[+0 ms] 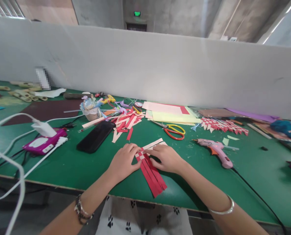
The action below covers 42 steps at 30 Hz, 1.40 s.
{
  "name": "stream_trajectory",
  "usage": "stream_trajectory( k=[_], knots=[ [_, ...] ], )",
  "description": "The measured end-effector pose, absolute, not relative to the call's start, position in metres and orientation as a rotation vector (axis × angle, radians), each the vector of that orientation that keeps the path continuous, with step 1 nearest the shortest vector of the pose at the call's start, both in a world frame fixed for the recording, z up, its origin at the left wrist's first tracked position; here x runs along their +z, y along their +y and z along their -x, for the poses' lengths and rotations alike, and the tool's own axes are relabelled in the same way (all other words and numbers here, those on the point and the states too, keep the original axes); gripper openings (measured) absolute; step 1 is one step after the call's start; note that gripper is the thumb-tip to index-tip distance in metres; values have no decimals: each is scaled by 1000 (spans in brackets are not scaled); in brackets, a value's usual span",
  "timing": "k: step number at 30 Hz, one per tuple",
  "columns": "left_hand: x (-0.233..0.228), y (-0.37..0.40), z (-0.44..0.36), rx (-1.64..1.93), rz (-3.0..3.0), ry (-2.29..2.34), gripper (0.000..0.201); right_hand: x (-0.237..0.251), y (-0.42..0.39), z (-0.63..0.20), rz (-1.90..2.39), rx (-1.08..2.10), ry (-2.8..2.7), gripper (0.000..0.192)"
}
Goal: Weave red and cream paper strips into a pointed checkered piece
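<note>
A small weave of red and pale pink paper strips (153, 176) lies on the green table in front of me. Its checkered part is at the top left, and loose red strips run down toward the table's front edge. My left hand (124, 161) grips the weave's left side, thumb and fingers at the checks. From the right, my right hand (166, 158) pinches at the strips, its index finger pointing to the checks. Pale strips (157, 142) stick out beyond that hand, partly covered by it. The fingertips hide some of the crossings.
Scissors (173, 130) lie beyond my hands, with a pink glue gun (215, 150) to the right. A black phone (96, 137), a pile of cut strips (129, 120) and a purple power strip (45, 142) are leftward. Paper sheets (174, 116) and finished-looking checkered pieces (223, 126) lie farther back.
</note>
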<state>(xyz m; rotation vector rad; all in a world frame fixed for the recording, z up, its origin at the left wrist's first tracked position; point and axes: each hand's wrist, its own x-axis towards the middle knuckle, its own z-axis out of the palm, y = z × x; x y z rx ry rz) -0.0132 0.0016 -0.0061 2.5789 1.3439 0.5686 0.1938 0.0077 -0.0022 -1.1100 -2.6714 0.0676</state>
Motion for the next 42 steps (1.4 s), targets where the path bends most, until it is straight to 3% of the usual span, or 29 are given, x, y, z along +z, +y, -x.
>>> stream_trajectory(
  k=[26,30,42],
  knots=[
    [-3,2,14,576,-2563,1365,23,4,11,-207,1313,142,-2597,28],
    [-4,2,14,573,-2564,1360,24,4,7,-199,1270,118,-2621,34],
    [-6,3,15,562,-2552,1362,26,7,5,-192,1238,272,-2651,32]
  ],
)
